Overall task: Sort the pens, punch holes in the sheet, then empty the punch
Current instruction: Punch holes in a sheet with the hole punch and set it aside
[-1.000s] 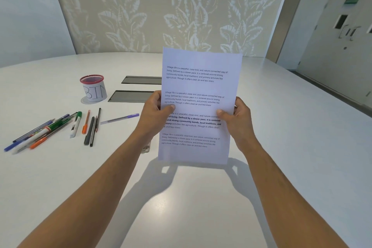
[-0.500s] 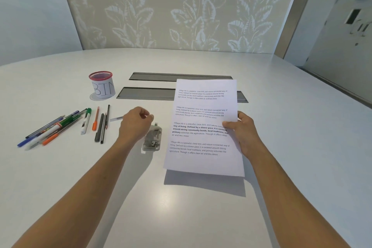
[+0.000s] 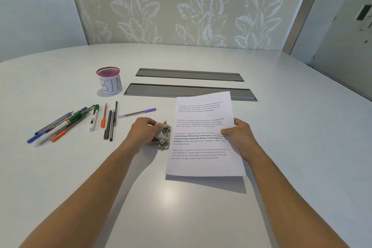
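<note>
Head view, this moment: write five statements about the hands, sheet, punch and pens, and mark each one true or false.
1. The right hand holds the printed sheet by its right edge. True.
2. The left hand grips a purple pen. False: it is on the metal hole punch; the purple pen lies untouched on the table.
3. The sheet lies flat on the table. False: it is lifted and casts a shadow below its near edge.
4. The cup marked BIN stands upright beyond the pens. True.
5. The pens stand inside the cup. False: they lie on the table, left of the punch.
</note>
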A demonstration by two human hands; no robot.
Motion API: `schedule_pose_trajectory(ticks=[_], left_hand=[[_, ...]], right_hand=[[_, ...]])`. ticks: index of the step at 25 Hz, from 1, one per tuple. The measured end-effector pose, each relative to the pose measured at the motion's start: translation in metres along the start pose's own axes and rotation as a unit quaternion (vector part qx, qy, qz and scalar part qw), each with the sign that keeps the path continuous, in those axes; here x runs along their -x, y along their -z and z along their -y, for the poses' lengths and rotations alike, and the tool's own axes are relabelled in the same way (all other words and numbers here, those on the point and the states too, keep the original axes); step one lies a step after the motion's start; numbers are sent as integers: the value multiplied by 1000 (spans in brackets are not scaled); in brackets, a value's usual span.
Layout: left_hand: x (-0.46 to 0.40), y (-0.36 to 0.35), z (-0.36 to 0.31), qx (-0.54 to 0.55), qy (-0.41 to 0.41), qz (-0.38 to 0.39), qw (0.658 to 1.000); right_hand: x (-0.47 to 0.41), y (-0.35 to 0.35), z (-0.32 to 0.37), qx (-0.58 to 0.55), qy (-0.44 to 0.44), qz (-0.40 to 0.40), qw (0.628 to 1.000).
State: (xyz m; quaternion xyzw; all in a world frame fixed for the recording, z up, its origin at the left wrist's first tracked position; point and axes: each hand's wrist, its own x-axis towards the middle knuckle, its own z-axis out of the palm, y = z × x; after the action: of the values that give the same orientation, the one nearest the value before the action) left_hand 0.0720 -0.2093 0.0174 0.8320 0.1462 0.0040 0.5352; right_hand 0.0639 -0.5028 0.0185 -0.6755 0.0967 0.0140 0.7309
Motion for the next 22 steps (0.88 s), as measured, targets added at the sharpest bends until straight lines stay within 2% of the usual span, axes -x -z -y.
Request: schedule_pose_trajectory(ticks=[6, 22], left_hand=[[-1, -1, 3, 58, 14, 21, 998], [-4, 0, 7, 74, 7, 32, 997]], right_hand=[[-8, -7, -6, -1, -7, 6, 1000], [-21, -27, -20, 28, -23, 21, 999]])
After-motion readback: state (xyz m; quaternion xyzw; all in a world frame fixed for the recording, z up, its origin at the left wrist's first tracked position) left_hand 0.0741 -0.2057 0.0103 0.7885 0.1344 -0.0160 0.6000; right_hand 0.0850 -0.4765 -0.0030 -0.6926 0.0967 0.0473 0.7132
